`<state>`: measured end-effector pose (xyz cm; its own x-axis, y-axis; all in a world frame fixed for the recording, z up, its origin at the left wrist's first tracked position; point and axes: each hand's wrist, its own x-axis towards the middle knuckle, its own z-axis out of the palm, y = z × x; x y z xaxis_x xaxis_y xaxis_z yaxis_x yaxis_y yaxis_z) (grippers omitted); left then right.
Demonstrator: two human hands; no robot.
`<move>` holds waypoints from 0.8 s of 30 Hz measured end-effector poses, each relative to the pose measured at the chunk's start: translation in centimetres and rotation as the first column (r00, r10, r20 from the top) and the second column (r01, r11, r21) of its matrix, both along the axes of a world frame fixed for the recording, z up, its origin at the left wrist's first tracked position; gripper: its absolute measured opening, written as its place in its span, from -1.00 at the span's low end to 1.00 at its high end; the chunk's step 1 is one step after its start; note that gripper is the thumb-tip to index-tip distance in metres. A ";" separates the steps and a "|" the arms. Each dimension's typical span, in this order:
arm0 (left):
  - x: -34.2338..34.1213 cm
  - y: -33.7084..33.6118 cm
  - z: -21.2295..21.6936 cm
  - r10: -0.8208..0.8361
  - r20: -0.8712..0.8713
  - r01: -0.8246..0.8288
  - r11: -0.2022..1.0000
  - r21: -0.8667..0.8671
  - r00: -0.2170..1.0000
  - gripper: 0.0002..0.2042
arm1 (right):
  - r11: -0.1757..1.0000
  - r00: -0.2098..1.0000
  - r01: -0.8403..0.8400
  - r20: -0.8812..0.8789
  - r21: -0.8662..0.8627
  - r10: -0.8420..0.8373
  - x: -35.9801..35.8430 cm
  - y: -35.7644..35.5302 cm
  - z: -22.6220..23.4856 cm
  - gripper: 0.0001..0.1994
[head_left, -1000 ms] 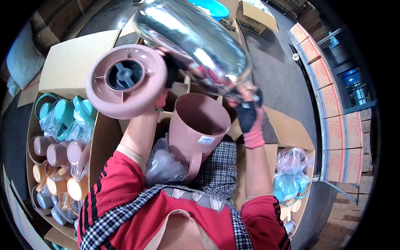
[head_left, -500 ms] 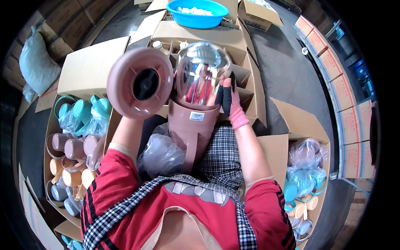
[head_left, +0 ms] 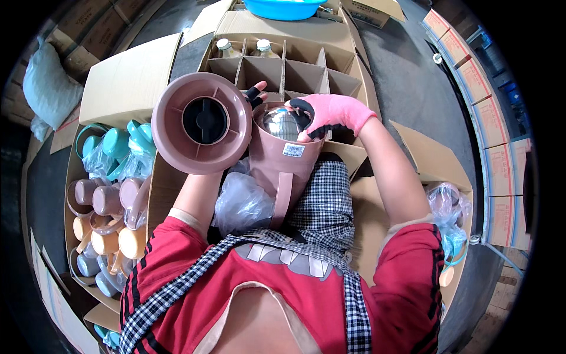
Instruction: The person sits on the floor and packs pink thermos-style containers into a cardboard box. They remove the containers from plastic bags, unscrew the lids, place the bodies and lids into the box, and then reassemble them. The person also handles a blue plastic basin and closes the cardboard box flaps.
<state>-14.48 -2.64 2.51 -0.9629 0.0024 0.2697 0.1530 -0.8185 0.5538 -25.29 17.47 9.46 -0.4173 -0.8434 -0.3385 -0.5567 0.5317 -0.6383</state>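
Note:
A dusty-pink thermos flask body (head_left: 279, 167) with a handle stands tilted between my thighs. Down inside it sits a silver glass liner (head_left: 279, 124), only its domed end showing. My right hand (head_left: 339, 113), in a pink glove with black fingertips, curves over the liner's right side, fingers on the glass and the flask rim. My left hand (head_left: 257, 94) is mostly hidden behind a round pink flask base (head_left: 171, 121) with a black centre disc (head_left: 205, 120), which it holds up left of the flask. Its gloved fingertips poke out past the base's right edge.
A divided carton (head_left: 305, 75) ahead holds two white-capped bottles (head_left: 263, 48); a blue basin (head_left: 284, 10) sits beyond. Left, an open box (head_left: 131, 65) holds several coloured flask parts; another box (head_left: 413, 154) stands right. A clear plastic bag (head_left: 242, 203) lies against the flask.
The silver liner has sunk from standing high above the flask to deep inside it. My right hand has shifted from its side to over the opening. The pink base stays raised in my left hand.

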 end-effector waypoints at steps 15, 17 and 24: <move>-2.8 -1.3 4.3 0.611 -0.489 -0.774 0.393 -0.496 0.623 -0.57 | 0.484 0.628 0.721 0.762 -0.496 -0.156 3.1 -0.6 0.8 -0.34; -3.2 -1.3 4.3 0.395 -0.554 -0.679 0.383 -0.626 0.733 -0.41 | 0.353 0.632 0.747 0.767 -0.563 -0.114 1.8 -0.3 0.1 -0.33; -1.6 -1.6 0.8 0.052 -0.167 -0.168 0.549 -0.819 0.985 -0.01 | 0.323 0.744 0.640 0.456 -0.697 -0.488 2.1 1.5 -9.5 -0.48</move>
